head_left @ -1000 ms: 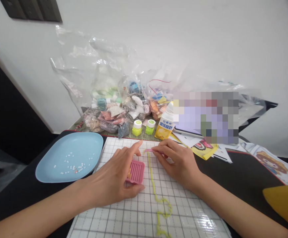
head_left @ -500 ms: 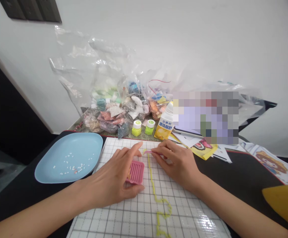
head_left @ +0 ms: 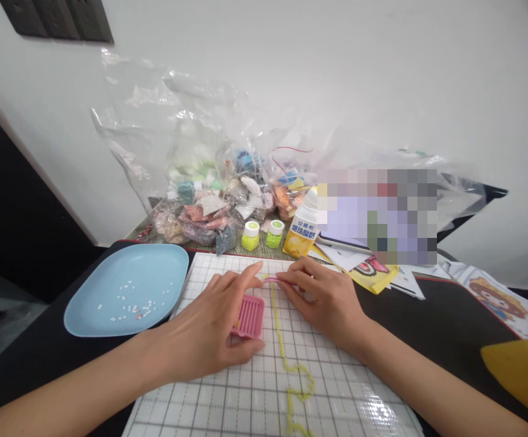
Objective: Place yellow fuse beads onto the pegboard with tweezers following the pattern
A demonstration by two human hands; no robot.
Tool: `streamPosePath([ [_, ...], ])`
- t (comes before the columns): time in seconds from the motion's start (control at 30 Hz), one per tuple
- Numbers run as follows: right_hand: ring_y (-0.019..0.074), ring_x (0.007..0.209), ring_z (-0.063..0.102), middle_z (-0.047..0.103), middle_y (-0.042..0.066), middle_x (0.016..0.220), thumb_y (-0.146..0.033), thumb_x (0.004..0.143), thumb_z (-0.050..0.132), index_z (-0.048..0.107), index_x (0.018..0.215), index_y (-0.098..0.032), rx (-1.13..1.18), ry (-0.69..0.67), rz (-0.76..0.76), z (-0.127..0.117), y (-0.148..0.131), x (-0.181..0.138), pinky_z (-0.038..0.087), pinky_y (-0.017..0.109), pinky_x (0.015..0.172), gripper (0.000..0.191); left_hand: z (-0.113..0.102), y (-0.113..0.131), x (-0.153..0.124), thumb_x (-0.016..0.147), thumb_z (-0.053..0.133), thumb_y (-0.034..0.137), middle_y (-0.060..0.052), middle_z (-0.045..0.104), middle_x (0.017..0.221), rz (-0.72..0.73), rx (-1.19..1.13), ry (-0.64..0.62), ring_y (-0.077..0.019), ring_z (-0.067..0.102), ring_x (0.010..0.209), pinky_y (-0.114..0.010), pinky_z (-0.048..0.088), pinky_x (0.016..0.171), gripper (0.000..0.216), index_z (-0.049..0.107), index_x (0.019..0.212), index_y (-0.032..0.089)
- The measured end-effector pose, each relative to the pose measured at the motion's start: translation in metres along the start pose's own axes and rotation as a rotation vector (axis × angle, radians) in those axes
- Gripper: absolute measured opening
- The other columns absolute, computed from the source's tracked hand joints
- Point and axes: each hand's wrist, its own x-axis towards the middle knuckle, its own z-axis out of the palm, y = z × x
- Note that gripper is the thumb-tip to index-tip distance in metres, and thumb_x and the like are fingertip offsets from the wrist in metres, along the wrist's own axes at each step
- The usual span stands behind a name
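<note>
My left hand rests on a white gridded board, thumb and fingers gripping a small pink ridged tray, its index finger stretched toward the top of a line of yellow-green beads. My right hand is closed in a pinch on a thin pink tool, whose tip sits at the upper end of the bead line. The beads run down the board and curl into a loop near the bottom.
A light blue plate with several small white beads lies left of the board. Behind stand two green-capped bead jars, a drink carton and a heap of clear bead bags. Papers lie at right; a yellow object sits at far right.
Nearly nothing has changed; both hands hold their places, with the pink tool's tip staying at the top of the bead line.
</note>
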Motion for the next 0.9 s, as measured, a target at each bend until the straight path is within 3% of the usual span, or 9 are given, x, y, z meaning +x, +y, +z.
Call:
streamPosePath([
  [0.5,0.0076,0.056,0.057,0.066,0.001,0.076,-0.022,0.089,0.06,0.07,0.087,-0.018,0.006,0.04,0.001,-0.0001,-0.0009,0.0006,0.041,0.02,0.048,0.011,0.0015,-0.0007,0.0014,0.081,0.064,0.026,-0.01,0.046,0.135,0.021,0.01,0.034,-0.0324,0.045,0.116,-0.056,0.039,0.099,0.093,0.0,0.148,0.032],
  [0.9,0.0079,0.06,0.059,0.065,0.001,0.077,-0.02,0.09,0.058,0.069,0.091,-0.017,0.111,0.014,-0.03,-0.0016,-0.0029,0.001,0.044,0.019,0.049,0.012,0.0015,0.0005,0.0007,0.078,0.065,0.023,-0.006,0.048,0.116,0.024,-0.027,0.073,-0.0271,0.051,0.096,-0.05,0.046,0.087,0.097,-0.002,0.147,0.036],
])
